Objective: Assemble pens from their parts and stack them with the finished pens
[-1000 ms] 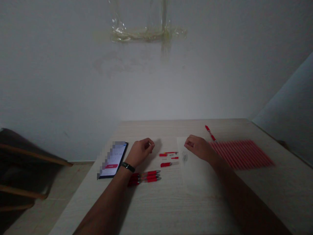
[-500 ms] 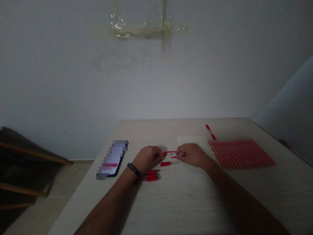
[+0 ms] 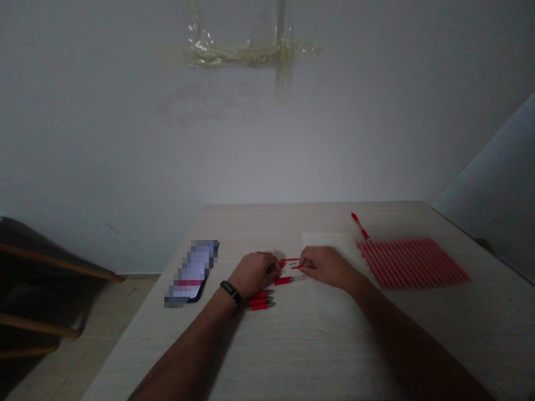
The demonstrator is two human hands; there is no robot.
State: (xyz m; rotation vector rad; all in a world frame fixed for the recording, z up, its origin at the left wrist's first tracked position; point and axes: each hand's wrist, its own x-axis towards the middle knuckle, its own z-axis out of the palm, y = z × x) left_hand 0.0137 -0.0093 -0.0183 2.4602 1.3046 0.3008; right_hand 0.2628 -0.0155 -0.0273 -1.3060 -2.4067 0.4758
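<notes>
Now, across the pale wood-grain tabletop (image 3: pixel 292 356), the left hand (image 3: pixel 254 273) and right hand (image 3: pixel 328 266) sit closer together than earlier, fingers (image 3: pixel 307 265) curled around small red pen parts (image 3: pixel 290 268) just beside a white paper sheet (image 3: pixel 330 242); whether they grip is hidden.

- Left hand (image 3: pixel 254 274) reached forward, knuckles up, fingers (image 3: pixel 273 268) curled inward.
- Right hand (image 3: pixel 328 266) faced it, fingertips (image 3: pixel 304 265) drawn together, just apart from the left.
- Bare left forearm (image 3: pixel 188 340) and right forearm (image 3: pixel 412 334) angled in from below.
</notes>
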